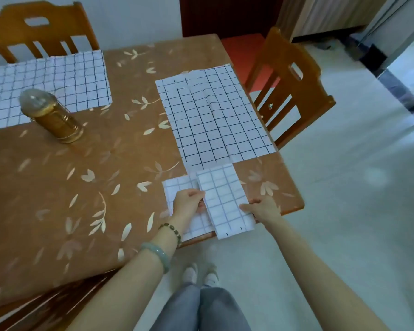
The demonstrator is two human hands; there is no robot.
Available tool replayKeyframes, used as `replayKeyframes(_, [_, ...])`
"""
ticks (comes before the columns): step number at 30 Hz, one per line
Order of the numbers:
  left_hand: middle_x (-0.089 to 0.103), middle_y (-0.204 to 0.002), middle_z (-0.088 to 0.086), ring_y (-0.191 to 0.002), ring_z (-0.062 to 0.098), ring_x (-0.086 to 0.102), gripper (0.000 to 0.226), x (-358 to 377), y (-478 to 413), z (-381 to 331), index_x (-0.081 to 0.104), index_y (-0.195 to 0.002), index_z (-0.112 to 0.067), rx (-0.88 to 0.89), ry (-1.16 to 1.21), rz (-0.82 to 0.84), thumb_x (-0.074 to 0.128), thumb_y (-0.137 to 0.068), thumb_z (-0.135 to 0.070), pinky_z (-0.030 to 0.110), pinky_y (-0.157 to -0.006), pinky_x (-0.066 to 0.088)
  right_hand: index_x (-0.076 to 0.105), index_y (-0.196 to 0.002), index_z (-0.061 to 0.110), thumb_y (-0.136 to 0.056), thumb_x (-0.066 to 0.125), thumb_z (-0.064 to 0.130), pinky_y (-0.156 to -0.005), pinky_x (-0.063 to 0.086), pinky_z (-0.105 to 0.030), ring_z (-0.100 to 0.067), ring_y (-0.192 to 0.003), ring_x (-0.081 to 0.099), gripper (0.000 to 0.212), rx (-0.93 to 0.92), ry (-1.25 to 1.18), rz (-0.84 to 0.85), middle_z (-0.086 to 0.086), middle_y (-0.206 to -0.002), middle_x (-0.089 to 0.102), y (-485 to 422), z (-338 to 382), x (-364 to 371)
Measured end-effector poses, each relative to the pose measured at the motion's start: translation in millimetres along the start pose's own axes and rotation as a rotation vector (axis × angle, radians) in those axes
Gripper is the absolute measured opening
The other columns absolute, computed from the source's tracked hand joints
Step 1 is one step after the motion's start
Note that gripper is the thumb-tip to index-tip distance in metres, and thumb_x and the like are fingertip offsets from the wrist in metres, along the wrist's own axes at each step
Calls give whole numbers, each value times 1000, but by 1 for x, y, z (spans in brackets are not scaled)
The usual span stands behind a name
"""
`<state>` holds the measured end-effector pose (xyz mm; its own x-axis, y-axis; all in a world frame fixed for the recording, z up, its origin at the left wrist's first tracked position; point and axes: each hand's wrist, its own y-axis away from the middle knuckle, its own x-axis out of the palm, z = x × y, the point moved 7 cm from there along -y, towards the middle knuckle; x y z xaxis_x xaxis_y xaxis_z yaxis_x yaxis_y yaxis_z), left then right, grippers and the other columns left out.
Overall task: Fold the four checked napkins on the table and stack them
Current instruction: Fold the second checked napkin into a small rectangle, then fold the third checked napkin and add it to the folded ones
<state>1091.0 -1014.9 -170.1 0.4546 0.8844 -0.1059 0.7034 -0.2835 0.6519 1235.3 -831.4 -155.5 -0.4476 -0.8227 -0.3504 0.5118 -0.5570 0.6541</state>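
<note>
At the near right corner of the tabletop [105, 175] I have the part-folded napkin [222, 199], its near end overhanging the edge. My left grip [188, 203] curls round the flap's left edge, and my right grip [260, 209] pinches its right edge. A spread napkin [215, 120] lies just beyond it, another napkin [48, 80] far left beside a gold bottle [50, 115].

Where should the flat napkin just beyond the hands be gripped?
Probably pinch the flat napkin at its two near corners, reaching from the near table edge: it lies spread flat with those corners closest, just beyond the folded napkin.
</note>
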Motion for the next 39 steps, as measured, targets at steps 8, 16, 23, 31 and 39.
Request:
replayKeyframes(8, [61, -48, 5, -55, 23, 63, 43, 14, -27, -3, 59, -51, -12, 173, -478, -85, 64, -90, -28, 35, -74, 57, 30, -50, 17, -72, 71, 11, -47, 18, -27, -16, -52, 28, 48, -52, 285, -55, -2, -54, 30, -39, -4, 1])
replayKeyframes(16, [57, -95, 3, -94, 20, 51, 22, 10, -12, 2, 63, -103, -12, 460, -714, -83, 63, -91, -31, 31, -83, 45, 30, -48, 20, -70, 72, 17, -54, 26, -29, -17, -53, 32, 48, -20, 325, -69, 1, -50, 30, -49, -10, 7])
replayKeyframes(23, [55, -123, 6, -119, 25, 46, 43, 19, 6, 15, 58, -122, -10, 743, -1017, -118, 53, -91, -40, 37, -101, 34, 29, -50, 18, -73, 70, 17, -54, 26, -27, -17, -55, 32, 47, -24, 295, -97, -5, -55, 33, -50, -6, 12])
replayKeyframes(31, [38, -147, 6, -139, 24, 29, 52, 25, 6, 4, 43, -138, -14, 647, -1046, 3, 52, -95, -42, 37, -114, 20, 57, -111, 17, -72, 74, 32, -85, 50, -35, -20, -97, 60, 45, -104, 298, -137, 0, -102, 62, -44, 3, 4])
replayKeyframes(39, [13, -159, -10, -145, 8, 14, 83, 41, 48, -124, 13, -151, -42, 641, -648, 386, 65, -86, -46, 33, -116, 19, 40, -138, 34, -73, 80, 25, -93, 46, -27, -9, -114, 50, 77, -431, -64, -93, 10, -129, 49, 33, 95, -52])
